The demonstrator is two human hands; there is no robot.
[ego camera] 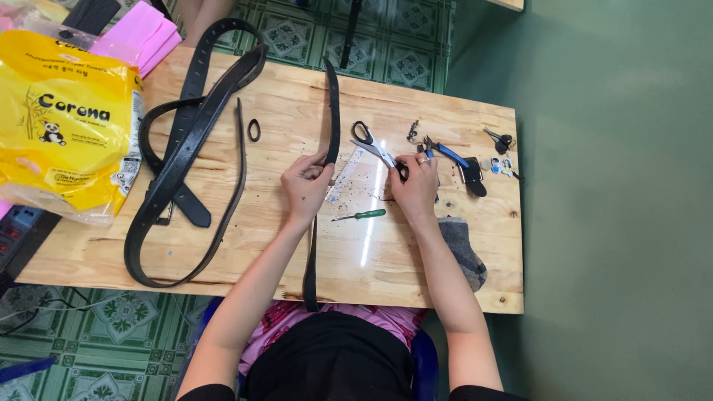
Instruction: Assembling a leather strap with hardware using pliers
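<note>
both hands work at mid-counter: the left hand (pixel 304 184) pinches a thin black belt strap (pixel 332 111) that runs off the counter's near edge, and the right hand (pixel 413 186) is closed on a small dark piece. the scissors (pixel 371 145) lie just beyond the right hand's fingers; a careless reach could meet the blades. the green screwdriver (pixel 361 216), near the strap, could roll if the strap drags.

Both forearms reach forward, the left hand (pixel 304 182) curled in a pinch, the right hand (pixel 414 186) fingers bent, knuckles up.
</note>
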